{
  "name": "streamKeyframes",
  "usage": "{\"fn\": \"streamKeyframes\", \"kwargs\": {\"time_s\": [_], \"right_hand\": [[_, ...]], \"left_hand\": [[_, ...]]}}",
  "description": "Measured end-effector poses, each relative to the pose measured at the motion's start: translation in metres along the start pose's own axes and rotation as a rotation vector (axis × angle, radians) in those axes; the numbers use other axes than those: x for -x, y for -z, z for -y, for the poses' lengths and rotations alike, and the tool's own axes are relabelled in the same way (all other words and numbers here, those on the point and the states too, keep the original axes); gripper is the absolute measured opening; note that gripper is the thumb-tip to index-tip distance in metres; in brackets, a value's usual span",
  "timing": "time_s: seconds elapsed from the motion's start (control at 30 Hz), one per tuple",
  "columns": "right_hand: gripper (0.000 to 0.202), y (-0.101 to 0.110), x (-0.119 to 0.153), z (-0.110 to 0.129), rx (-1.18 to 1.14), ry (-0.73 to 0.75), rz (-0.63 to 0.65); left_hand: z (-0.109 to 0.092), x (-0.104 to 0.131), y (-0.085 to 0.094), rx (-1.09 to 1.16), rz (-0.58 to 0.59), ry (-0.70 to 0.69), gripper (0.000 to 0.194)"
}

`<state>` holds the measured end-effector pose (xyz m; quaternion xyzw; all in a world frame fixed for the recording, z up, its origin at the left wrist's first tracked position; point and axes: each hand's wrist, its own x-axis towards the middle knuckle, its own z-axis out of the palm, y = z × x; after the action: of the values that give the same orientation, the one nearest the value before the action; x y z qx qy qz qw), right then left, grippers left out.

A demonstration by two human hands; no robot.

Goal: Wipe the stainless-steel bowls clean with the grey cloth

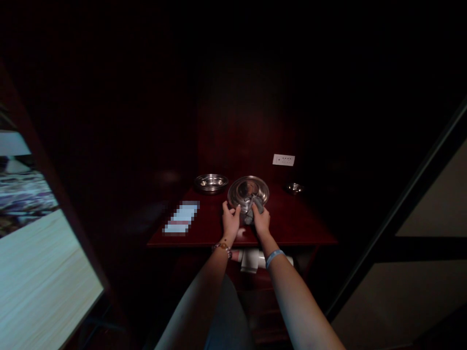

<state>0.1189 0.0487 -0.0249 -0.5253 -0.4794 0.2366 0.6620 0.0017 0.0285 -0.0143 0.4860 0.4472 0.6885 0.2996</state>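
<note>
Tilted up above the dark red shelf, a round stainless steel dish (pixel 239 188) faces me. My left hand (pixel 231 221) is closed on its near left rim, thumb and fingers gripping the edge. A crumpled grey cloth (pixel 250 215) is in my right hand (pixel 261 222), pressed against the dish's lower right part. The cloth covers some of the near rim and the fingers beneath it. Shiny steel bowls (pixel 210 183), apparently stacked, sit behind and to the left. At the back right stands a small steel bowl (pixel 294 188).
The dark red shelf (pixel 292 228) lies between dark side walls. A blurred-out white rectangle (pixel 181 218) rests on its left. On the back wall is a white socket (pixel 283 160). White objects (pixel 251 260) lie under the front edge. At far left is a light wooden tabletop (pixel 47 282).
</note>
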Motion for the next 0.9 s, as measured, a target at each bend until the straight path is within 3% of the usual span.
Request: {"fn": "streamKeyframes", "kwargs": {"time_s": [0.1, 0.23, 0.4, 0.47, 0.7, 0.9], "right_hand": [[0.043, 0.001, 0.002, 0.004, -0.024, 0.015, -0.011], [0.044, 0.002, 0.003, 0.006, -0.020, 0.000, -0.019], [0.044, 0.002, 0.002, 0.001, 0.018, -0.014, -0.025], [0.043, 0.002, 0.002, 0.000, 0.046, -0.016, 0.004], [0.040, 0.001, 0.002, 0.000, 0.099, -0.041, 0.076], [0.040, -0.001, 0.000, -0.003, -0.031, -0.037, 0.086]], "left_hand": [[-0.004, 0.000, 0.003, 0.025, -0.091, -0.037, 0.044], [-0.007, 0.000, 0.004, 0.029, -0.113, -0.082, 0.036], [-0.002, 0.002, 0.001, 0.054, 0.184, -0.046, 0.039], [0.002, 0.001, 0.000, 0.081, 0.231, -0.027, 0.046], [0.006, -0.002, 0.002, -0.001, 0.152, -0.022, 0.042], [0.008, -0.003, 0.001, -0.026, 0.085, -0.040, 0.042]]}}
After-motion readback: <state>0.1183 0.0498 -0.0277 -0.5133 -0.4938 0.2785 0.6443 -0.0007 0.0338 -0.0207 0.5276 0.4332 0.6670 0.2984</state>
